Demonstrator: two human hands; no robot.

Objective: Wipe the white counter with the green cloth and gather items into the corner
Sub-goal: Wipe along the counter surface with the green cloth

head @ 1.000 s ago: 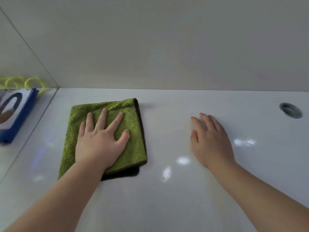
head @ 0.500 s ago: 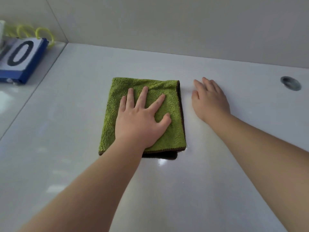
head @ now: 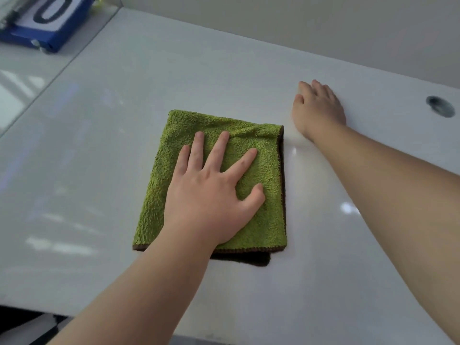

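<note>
White counter (head: pixel 124 125) is shown, a blue block (head: pixel 53 33) marked 0 past its far left corner. Mid-counter, the folded green cloth (head: pixel 270 220) is pressed by the left hand (head: pixel 211 195), fingers straight and spread; just right, the right hand (head: pixel 319 110) is laid flat, fingers together.

A plain pale wall (head: pixel 298 28) runs along the far side. At the left, a shiny glass-like panel (head: pixel 37 78) meets the glossy white counter (head: pixel 174 70). A blue block (head: pixel 59 41) bearing a white card with a black 0 shows there, far left. Soft light patches gleam on the counter, and a round metal-rimmed hole (head: pixel 440 106) lies at the far right.
</note>
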